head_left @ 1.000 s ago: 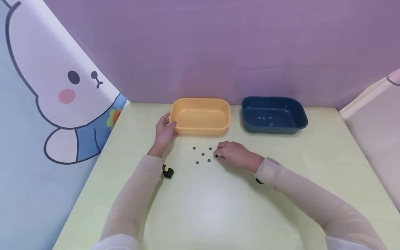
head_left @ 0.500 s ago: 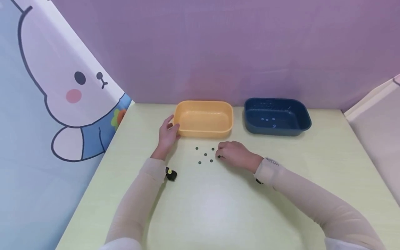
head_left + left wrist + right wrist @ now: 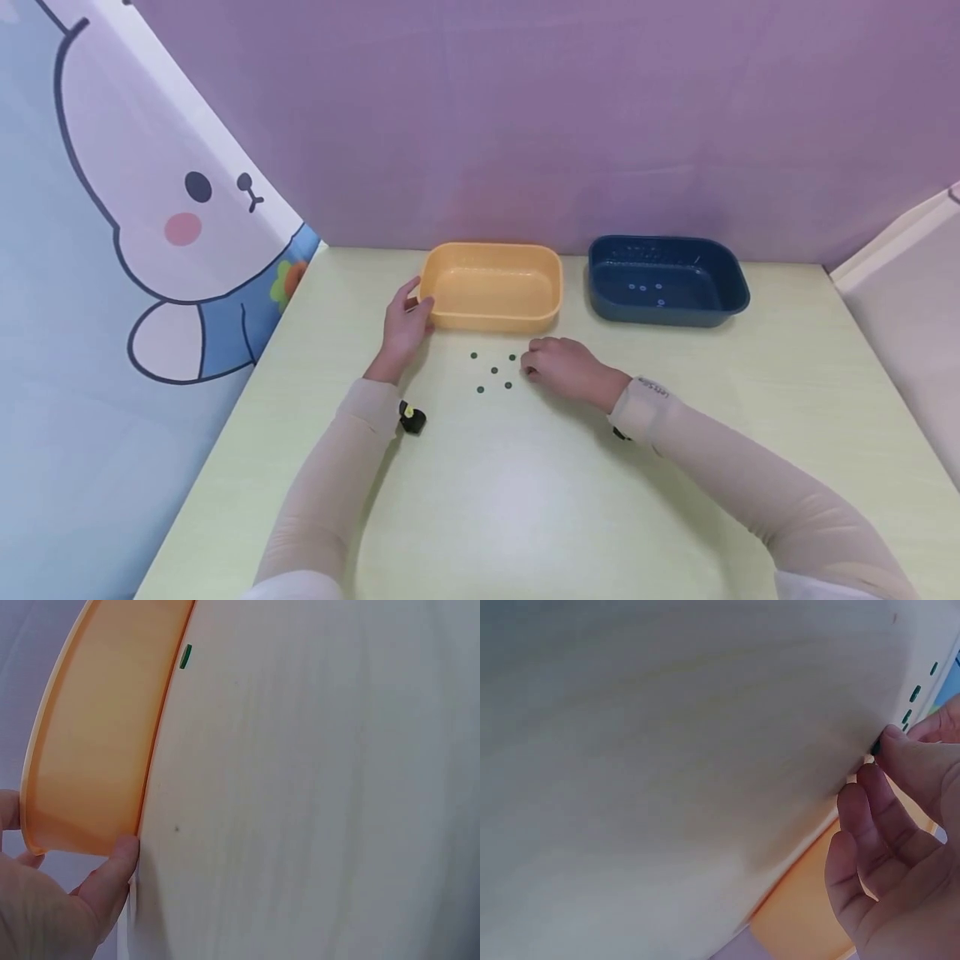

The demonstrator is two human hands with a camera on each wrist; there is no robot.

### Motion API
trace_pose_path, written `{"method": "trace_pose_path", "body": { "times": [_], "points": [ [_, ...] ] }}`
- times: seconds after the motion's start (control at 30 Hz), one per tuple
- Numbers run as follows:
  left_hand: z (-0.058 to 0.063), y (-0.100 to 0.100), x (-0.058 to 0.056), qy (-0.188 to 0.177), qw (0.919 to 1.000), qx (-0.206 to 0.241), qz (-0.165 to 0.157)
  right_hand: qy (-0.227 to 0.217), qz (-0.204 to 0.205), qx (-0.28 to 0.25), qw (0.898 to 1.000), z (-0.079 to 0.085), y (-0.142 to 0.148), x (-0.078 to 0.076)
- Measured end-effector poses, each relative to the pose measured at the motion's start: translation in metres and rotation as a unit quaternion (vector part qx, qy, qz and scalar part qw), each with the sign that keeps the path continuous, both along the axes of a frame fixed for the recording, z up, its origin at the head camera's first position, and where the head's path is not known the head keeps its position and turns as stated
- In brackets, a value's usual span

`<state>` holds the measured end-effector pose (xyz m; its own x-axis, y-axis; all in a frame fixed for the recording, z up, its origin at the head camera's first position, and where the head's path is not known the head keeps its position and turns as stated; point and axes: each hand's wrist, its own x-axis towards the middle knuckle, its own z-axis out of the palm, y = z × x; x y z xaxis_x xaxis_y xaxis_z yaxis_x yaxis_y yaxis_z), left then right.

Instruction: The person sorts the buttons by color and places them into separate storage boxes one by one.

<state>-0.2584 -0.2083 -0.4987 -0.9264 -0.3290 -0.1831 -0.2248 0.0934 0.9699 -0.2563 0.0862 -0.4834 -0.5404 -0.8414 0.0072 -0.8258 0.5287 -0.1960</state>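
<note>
My left hand [image 3: 407,327] grips the left end of a yellow plastic tray [image 3: 495,322], thumb at the front corner and fingers round the far side. In the left wrist view the thumb presses low on the tray's wall [image 3: 97,742]. My right hand [image 3: 566,367] is down at the table in front of the tray, fingers bent. In the right wrist view its thumb and index finger pinch a small green disc [image 3: 876,748] at the tabletop. Several similar green discs [image 3: 494,370] lie flat just left of these fingertips.
A dark blue tray [image 3: 667,315] stands right of the yellow one, with several small light-blue discs [image 3: 642,288] on its floor. Behind both trays rises a purple wall [image 3: 487,125]. A rabbit-printed panel [image 3: 150,250] borders the pale table [image 3: 525,500] at left.
The head view has shifted slightly, moving the scene to the right. The dark disc seen at my right fingertips earlier is now hidden in that view. My left hand keeps its grip on the tray.
</note>
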Motion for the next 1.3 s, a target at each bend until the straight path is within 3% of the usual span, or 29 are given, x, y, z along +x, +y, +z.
{"method": "trace_pose_path", "body": {
  "times": [0.37,0.57,0.7,0.97,1.3],
  "points": [
    [0.000,0.001,0.004,0.013,0.9997,0.020,-0.001,-0.076,-0.044,0.018,0.996,0.002,-0.001,-0.004],
    [0.002,-0.003,0.004,0.010,0.9989,0.010,-0.044,-0.117,-0.069,0.030,0.990,0.005,-0.002,-0.009],
    [0.006,-0.006,0.002,-0.013,0.9971,0.008,-0.074,-0.130,-0.075,0.021,0.988,0.004,-0.003,-0.011],
    [0.007,-0.015,-0.002,-0.061,0.9948,0.033,-0.075,-0.145,-0.074,0.018,0.987,0.004,-0.006,-0.010],
    [-0.006,-0.028,0.002,-0.039,0.9884,0.065,-0.132,-0.184,-0.095,-0.003,0.978,0.002,-0.004,-0.011]
  ]
}}
